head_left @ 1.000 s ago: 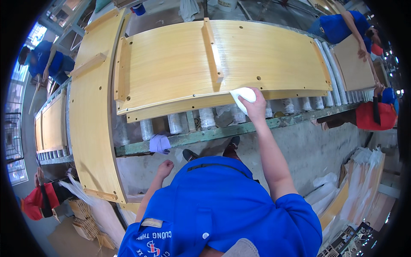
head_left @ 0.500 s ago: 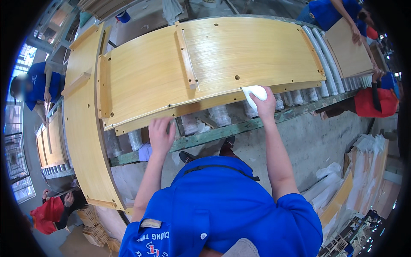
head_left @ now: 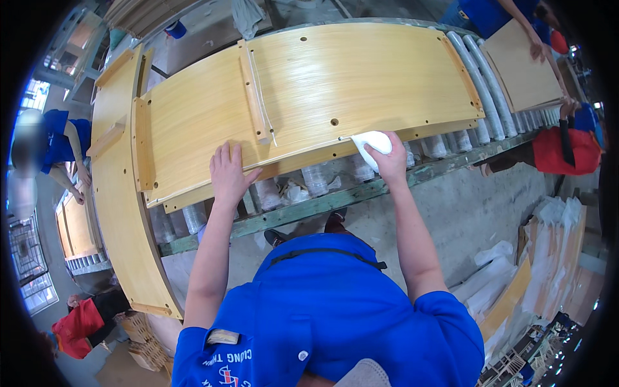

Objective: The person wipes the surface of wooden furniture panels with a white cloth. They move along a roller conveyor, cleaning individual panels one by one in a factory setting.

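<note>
In front of me a long yellow wooden panel (head_left: 361,77) lies on rollers, with a second panel under it. Wooden strips run across its face, and a thin white cord (head_left: 261,97) lies along the middle strip (head_left: 253,90). My right hand (head_left: 392,161) grips a white cloth (head_left: 373,145) against the panel's near edge, right of the middle. My left hand (head_left: 229,174) rests at the near edge further left, fingers spread over the top face and thumb apart, holding nothing.
Another long panel (head_left: 113,193) lies at the left. The conveyor's green rail (head_left: 309,205) passes before me; bare rollers (head_left: 480,90) continue right. A co-worker at the far right holds a brown board (head_left: 519,64). Other co-workers stand at the left. Wrapped boards (head_left: 548,258) lean at the lower right.
My left hand has moved forward and up onto the panel's near edge. My right hand with the cloth has shifted slightly left along the edge. The view has shifted a little.
</note>
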A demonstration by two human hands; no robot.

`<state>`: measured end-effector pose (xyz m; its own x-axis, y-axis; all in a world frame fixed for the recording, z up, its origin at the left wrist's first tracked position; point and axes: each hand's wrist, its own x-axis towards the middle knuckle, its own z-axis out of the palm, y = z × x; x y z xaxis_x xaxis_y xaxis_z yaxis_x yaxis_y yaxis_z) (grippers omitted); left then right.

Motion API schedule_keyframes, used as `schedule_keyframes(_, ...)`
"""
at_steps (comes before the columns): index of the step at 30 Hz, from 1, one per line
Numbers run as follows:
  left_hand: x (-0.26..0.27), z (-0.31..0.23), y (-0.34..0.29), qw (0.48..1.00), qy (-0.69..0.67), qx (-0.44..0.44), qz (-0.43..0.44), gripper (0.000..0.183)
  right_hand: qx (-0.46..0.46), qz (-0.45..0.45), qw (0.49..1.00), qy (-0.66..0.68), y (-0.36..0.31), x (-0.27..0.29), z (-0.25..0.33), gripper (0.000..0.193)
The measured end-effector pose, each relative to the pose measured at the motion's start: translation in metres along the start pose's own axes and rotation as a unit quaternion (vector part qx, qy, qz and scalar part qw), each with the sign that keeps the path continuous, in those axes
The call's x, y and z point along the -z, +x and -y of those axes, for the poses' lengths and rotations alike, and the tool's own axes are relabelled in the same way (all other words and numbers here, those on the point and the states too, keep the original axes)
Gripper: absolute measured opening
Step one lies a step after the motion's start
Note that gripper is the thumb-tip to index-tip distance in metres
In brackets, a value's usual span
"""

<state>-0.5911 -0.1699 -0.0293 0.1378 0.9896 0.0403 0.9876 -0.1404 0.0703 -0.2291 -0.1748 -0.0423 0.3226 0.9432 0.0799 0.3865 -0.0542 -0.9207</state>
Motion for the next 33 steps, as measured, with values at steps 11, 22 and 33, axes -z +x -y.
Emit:
schedule_keyframes(11, 0.002, -0.017, 0.007, 0.999, 0.023, 0.026, 0.000, 0.079, 0.007, -0.068, 0.998, -0.004, 0.038, 0.065, -0.038, 0.035)
schedule_keyframes(22, 0.013, -0.028, 0.018, 0.996, 0.008, 0.067, 0.054, 0.079, -0.007, -0.156, 0.988, -0.012, 0.083, 0.147, -0.081, 0.035)
schedule_keyframes(33, 0.016, -0.031, 0.023, 0.996, -0.006, 0.065, 0.064, 0.078, 0.004, -0.122, 0.992, -0.021, 0.089, 0.162, -0.091, 0.034)
